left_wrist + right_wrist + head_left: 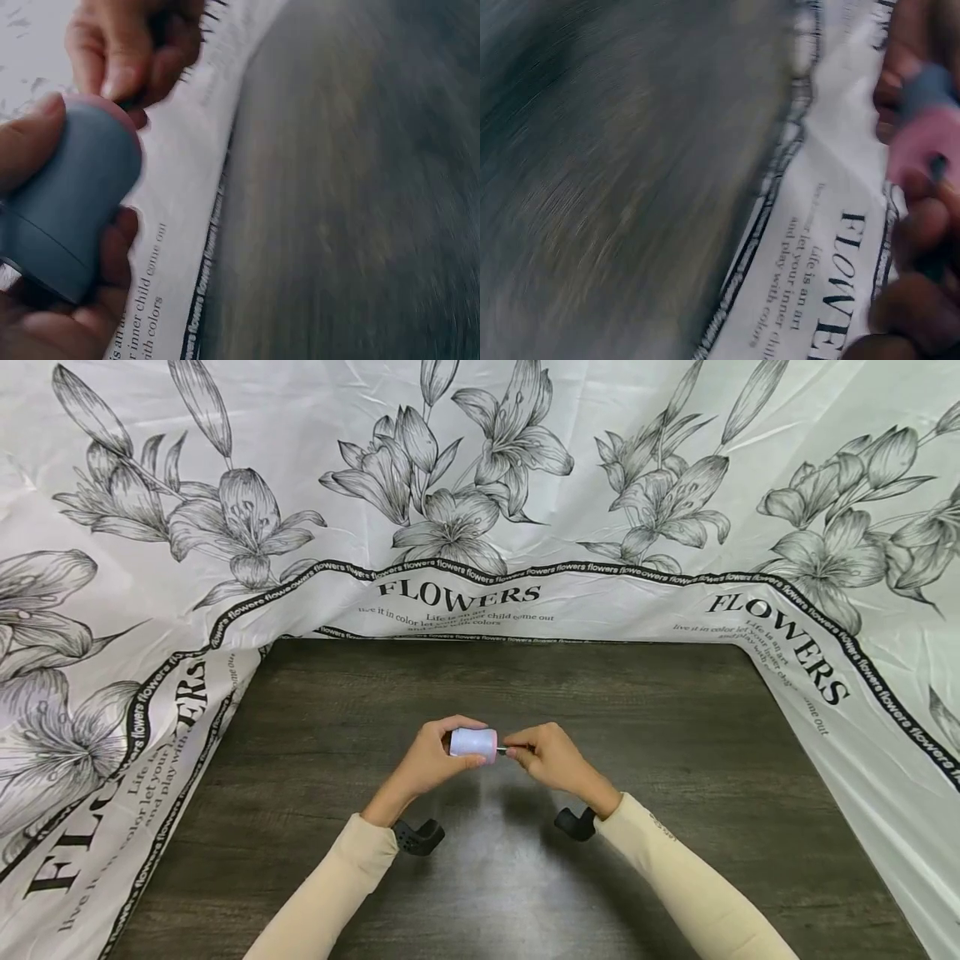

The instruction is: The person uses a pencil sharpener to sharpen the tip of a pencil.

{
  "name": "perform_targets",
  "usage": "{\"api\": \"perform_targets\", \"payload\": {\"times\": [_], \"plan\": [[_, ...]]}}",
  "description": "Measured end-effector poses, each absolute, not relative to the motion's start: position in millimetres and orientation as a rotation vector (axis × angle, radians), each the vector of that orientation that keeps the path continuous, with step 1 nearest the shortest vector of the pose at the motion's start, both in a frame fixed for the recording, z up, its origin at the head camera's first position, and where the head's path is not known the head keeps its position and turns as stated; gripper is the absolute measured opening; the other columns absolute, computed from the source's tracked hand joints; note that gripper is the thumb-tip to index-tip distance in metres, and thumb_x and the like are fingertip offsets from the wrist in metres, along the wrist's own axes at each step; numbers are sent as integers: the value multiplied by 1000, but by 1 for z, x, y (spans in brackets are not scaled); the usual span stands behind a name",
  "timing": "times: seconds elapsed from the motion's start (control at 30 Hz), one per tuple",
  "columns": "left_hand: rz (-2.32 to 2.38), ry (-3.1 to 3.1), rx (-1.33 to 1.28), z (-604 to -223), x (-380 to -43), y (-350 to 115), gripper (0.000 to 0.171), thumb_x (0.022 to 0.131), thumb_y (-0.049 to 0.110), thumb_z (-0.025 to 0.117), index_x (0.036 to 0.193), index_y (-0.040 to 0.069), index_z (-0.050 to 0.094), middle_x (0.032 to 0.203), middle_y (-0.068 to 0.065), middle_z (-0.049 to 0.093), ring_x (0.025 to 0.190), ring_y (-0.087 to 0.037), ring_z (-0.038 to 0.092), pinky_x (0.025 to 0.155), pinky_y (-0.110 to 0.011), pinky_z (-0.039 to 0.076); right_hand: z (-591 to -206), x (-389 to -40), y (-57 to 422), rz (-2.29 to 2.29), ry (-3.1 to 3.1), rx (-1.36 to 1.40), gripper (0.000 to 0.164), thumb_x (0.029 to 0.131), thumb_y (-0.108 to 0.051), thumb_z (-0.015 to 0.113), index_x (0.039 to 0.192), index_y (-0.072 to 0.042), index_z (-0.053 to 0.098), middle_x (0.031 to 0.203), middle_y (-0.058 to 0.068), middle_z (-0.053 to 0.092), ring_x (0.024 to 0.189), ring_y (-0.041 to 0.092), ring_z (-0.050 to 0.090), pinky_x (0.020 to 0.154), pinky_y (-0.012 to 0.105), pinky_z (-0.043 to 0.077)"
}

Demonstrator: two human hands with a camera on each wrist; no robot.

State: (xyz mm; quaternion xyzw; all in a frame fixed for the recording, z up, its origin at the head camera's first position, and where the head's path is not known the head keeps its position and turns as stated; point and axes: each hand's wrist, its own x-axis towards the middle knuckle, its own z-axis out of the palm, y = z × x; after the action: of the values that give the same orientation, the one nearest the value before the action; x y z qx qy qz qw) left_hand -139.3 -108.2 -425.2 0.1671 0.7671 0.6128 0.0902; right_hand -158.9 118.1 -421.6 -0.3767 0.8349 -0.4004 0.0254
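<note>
Near the middle of the table, my left hand (pixel 433 758) grips a light-blue, waisted cylinder with a pink end, which looks like a pencil sharpener (pixel 472 743). It lies sideways in the hand, its pink end facing right. From that side my right hand (pixel 551 760) pinches a thin dark stick, probably a pencil (pixel 502 750), whose tip meets the pink end. The right wrist view shows the stick at a dark hole in the pink face (pixel 919 139). Most of the stick is hidden by the right fingers (pixel 124 64).
Both hands are held above a dark wood-grain table (pixel 637 710). A white cloth (pixel 465 614) with flower drawings and lettering hangs along its back and sides. Black wrist straps (pixel 420 837) stick out below both wrists.
</note>
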Motion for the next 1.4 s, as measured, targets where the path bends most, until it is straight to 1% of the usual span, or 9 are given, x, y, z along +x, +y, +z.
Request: {"api": "perform_targets", "payload": {"times": [0.13, 0.23, 0.43, 0.63, 0.73, 0.87, 1.1, 1.23, 1.4], "plan": [[1722, 2375, 593, -427, -134, -105, 45, 79, 9, 77, 121, 5, 61, 117, -20, 59, 88, -21, 60, 70, -27, 52, -418, -164, 124, -1324, 2264, -871, 22, 94, -3, 55, 108, 6, 70, 58, 5, 59, 42, 3, 33, 45, 21, 33], [1672, 2412, 626, -429, -132, -104, 46, 78, 10, 78, 121, 5, 61, 118, -20, 59, 90, -23, 60, 71, -28, 52, -420, -165, 126, -1290, 2242, -833, 20, 94, -4, 55, 105, 6, 71, 65, 11, 64, 44, 3, 38, 46, 20, 33], [1732, 2423, 458, -427, -137, -105, 40, 83, 15, 75, 121, 8, 62, 113, -18, 61, 85, -20, 59, 67, -29, 51, -428, -158, 120, -1085, 2753, -1142, 17, 92, -12, 63, 106, -7, 71, 81, 0, 69, 51, -2, 45, 47, 17, 38], [1848, 2184, 304, -424, -144, -106, 38, 94, 15, 62, 127, -2, 55, 114, -22, 56, 85, -15, 57, 74, -32, 52, -433, -158, 116, -888, 3219, -1542, 19, 81, -8, 74, 100, -9, 71, 87, -1, 69, 63, 8, 57, 53, 21, 43], [1921, 1983, 186, -420, -146, -107, 41, 98, 18, 55, 130, -7, 49, 109, -16, 55, 83, -13, 59, 75, -30, 53, -435, -160, 116, -682, 3370, -1710, 11, 92, -12, 63, 99, -10, 70, 89, 0, 69, 72, 13, 62, 60, 26, 45], [1966, 1758, 72, -416, -146, -109, 46, 100, 22, 48, 129, -13, 45, 95, -9, 57, 71, -9, 62, 66, -20, 53, -437, -161, 119, -449, 3443, -1878, 28, 103, -14, 42, 101, -9, 70, 90, 1, 68, 76, 16, 63, 64, 28, 45], [1945, 1661, -43, -413, -147, -106, 51, 99, 28, 50, 125, -15, 47, 85, -7, 59, 59, -7, 59, 55, -15, 48, -443, -162, 120, -337, 3474, -2046, 32, 99, -5, 38, 98, -9, 70, 83, -1, 65, 67, 14, 58, 55, 24, 39], [1942, 1738, -41, -413, -146, -105, 47, 98, 23, 52, 124, -16, 48, 86, -8, 59, 59, -6, 59, 57, -15, 49, -445, -160, 116, -467, 3434, -1961, 29, 97, -5, 41, 91, -10, 69, 72, -2, 59, 55, 9, 50, 46, 19, 34], [1919, 2043, 219, -412, -142, -106, 36, 92, 11, 63, 120, -11, 57, 95, -12, 61, 70, -11, 62, 64, -25, 54, -438, -154, 113, -1063, 3121, -1576, 12, 89, -3, 62, 90, -5, 73, 66, 0, 61, 46, 1, 39, 42, 15, 32]]}}
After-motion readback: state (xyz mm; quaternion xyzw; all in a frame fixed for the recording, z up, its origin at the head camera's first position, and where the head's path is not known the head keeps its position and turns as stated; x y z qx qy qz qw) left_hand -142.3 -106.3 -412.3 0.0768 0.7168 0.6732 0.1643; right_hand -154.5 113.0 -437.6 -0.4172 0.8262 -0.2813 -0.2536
